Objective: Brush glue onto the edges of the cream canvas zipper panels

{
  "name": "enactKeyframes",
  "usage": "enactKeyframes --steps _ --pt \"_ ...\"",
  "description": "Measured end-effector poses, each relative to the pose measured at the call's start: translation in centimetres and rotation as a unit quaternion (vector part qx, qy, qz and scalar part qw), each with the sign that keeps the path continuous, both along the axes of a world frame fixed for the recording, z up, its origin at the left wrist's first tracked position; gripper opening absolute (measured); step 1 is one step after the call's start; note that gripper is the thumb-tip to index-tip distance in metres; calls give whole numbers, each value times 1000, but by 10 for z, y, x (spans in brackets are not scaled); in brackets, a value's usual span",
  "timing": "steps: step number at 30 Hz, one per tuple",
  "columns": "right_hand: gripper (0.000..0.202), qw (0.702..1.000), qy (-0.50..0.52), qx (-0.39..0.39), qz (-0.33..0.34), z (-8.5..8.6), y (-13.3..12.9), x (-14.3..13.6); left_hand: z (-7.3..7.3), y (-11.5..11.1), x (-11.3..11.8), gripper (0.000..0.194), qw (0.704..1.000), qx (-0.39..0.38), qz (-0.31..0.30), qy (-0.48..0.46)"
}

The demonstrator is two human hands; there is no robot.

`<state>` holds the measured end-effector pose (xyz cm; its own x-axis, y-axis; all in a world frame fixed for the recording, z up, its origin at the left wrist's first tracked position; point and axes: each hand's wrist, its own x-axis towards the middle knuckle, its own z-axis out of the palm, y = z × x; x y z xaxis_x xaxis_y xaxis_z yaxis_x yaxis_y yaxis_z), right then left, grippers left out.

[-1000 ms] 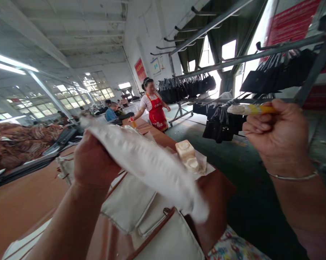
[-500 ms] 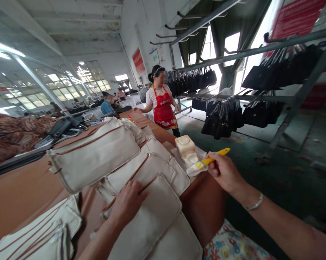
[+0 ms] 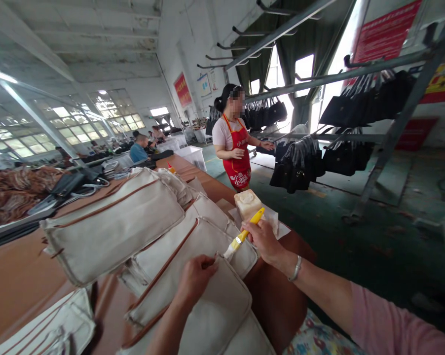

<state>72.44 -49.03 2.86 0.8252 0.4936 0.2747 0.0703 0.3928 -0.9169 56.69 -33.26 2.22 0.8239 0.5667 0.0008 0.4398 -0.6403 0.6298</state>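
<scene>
My right hand (image 3: pixel 264 240) is closed round the yellow handle of a brush (image 3: pixel 240 237), whose pale bristles point down at the top corner of a cream bag piece (image 3: pixel 222 301). That same corner is pinched between the thumb and fingers of my left hand (image 3: pixel 198 277). More cream pieces with brown edging (image 3: pixel 174 251) lie overlapped beneath and behind it. A whitish tub (image 3: pixel 247 203) stands on white paper just beyond my right hand.
A large cream stack (image 3: pixel 115 217) lies at the left on the brown table (image 3: pixel 15 268). Beyond the table stands a person in a red apron (image 3: pixel 237 148). Racks of black bags (image 3: pixel 300 167) are at the right.
The brush has moved left from beside the tub to the bag corner. My left hand has moved right and closed on that corner. The person in the apron has turned toward the racks.
</scene>
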Motion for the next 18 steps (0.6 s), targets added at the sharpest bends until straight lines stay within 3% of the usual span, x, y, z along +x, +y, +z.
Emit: enactKeyframes --steps 4,8,14,18 --pt "26 996 -85 -32 1 -6 13 -3 -2 -7 -7 39 995 -91 -12 -40" --pt "29 992 -110 -36 -56 -6 14 2 1 -16 -11 41 990 -127 -16 -60" --pt "27 988 -145 -56 -15 2 -1 2 6 -28 -11 32 992 -93 -19 -83" --pt "32 983 -141 -56 -101 7 -2 12 11 -40 -13 27 992 -35 -51 -114"
